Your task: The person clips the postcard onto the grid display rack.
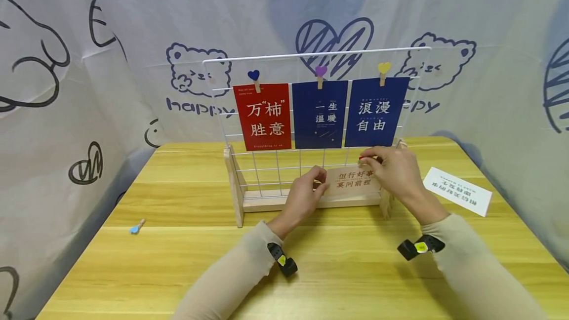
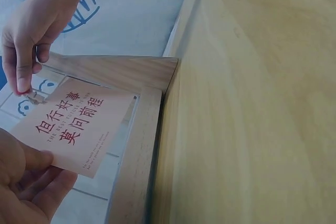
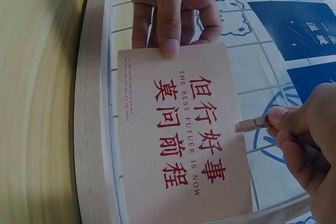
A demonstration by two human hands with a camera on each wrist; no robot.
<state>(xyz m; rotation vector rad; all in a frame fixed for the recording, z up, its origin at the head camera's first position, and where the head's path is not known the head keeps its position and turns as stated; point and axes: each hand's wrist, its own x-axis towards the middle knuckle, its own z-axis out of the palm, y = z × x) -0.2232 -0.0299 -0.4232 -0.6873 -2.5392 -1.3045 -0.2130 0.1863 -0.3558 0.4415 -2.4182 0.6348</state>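
My left hand (image 1: 304, 190) pinches the left edge of a pale pink card (image 3: 184, 140) with red characters, thumb on its front. The card stands against the lower part of a white wire grid (image 1: 278, 172). In my right hand (image 1: 398, 169), thumb and fingers pinch a small wooden clothespin (image 3: 253, 124) with a red top. The clothespin's tip meets the card's upper edge in the right wrist view; I cannot tell whether it also grips a wire. Above hang a red card (image 1: 266, 135) and two blue cards, each under a heart-topped clothespin.
Wooden feet (image 1: 233, 186) and a wooden base bar (image 1: 262, 206) support the grid. On the table (image 1: 178, 270), a white card (image 1: 458, 191) lies at the right and a blue-heart clothespin (image 1: 136, 227) at the left. A printed cloth (image 1: 258, 14) hangs behind.
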